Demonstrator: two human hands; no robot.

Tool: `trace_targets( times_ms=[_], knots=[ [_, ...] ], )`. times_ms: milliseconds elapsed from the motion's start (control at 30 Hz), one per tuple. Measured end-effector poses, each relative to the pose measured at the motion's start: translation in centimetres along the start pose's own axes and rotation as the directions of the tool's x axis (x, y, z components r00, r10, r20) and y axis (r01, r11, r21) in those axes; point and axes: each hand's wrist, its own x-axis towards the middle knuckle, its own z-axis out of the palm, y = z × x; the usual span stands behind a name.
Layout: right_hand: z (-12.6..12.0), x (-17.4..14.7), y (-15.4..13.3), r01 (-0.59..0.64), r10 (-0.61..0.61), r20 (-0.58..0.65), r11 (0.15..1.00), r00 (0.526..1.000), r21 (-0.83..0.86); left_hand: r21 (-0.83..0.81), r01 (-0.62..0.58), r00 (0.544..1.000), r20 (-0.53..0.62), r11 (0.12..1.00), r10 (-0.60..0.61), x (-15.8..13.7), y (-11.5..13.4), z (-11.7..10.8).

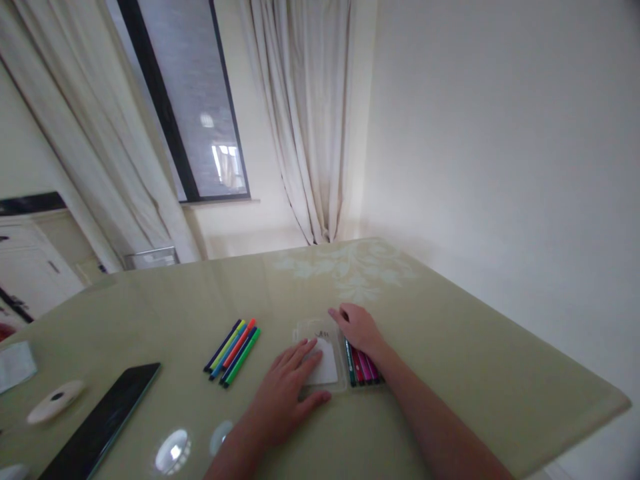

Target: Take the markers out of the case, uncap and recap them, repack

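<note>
Two bare hands are at a clear case (342,373) on the pale green table (475,373). The left hand (285,393) is released, palm down with its fingers spread over a white paper (327,367) in the case's left half; its thumb points right along the case's near edge. Some dark handwriting shows just above the paper. The right hand (359,328) is over the far end of the right half, fingers curled; I cannot tell whether it grasps anything. Below it, a row of markers (360,370) lies side by side in the case, teal at the left, then reds and purples, partly hidden by the wrist and forearm. Six loose markers (240,343), among them yellow, orange and green, lie slanted together on the table, left of the case and apart from it. Farther left are a dark tablet (107,413) and a white oval thing (57,405). Beyond the table, curtains (320,100) hang beside a window (195,80)
</note>
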Motion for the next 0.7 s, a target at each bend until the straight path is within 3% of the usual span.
trace_targets(
  times_ms=[200, 333, 400, 467, 567, 633, 700],
  knots=[
    [-1.1, 0.4, 0.2, 0.111, -0.125, 0.015, 0.923, 0.992, 0.367, -0.019, 0.016, 1.000, 0.010, 1.000, -0.015, 0.0, -0.5, -0.3],
    [-2.3, -0.1, -0.5, 0.178, -0.256, 0.132, 0.887, 0.958, 0.427, -0.015, 0.015, 1.000, 0.010, 1.000, -0.014, 0.0, -0.5, -0.1],
    [-3.3, -0.2, -0.6, 0.163, -0.232, 0.121, 0.895, 0.965, 0.416, -0.015, 0.011, 1.000, 0.006, 1.000, -0.011, -0.1, -0.5, 0.1],
    [-4.2, -0.1, -0.4, 0.118, -0.123, -0.017, 0.888, 0.992, 0.444, -0.015, -0.001, 1.000, -0.013, 1.000, 0.001, -0.1, -0.6, 0.3],
    [-4.5, -0.3, -0.8, 0.091, 0.019, -0.211, 0.862, 0.977, 0.499, -0.027, -0.023, 0.995, -0.093, 0.999, 0.020, -0.2, -0.5, 0.3],
    [-3.5, -1.0, -2.1, 0.081, 0.018, -0.184, 0.852, 0.983, 0.518, -0.037, -0.006, 0.979, -0.205, 0.999, -0.002, -0.1, -0.3, 0.1],
    [-1.7, -2.1, -4.1, 0.055, -0.015, -0.075, 0.821, 0.997, 0.568, -0.036, 0.047, 0.946, -0.318, 0.998, -0.056, 0.1, 0.0, -0.1]
  ],
)
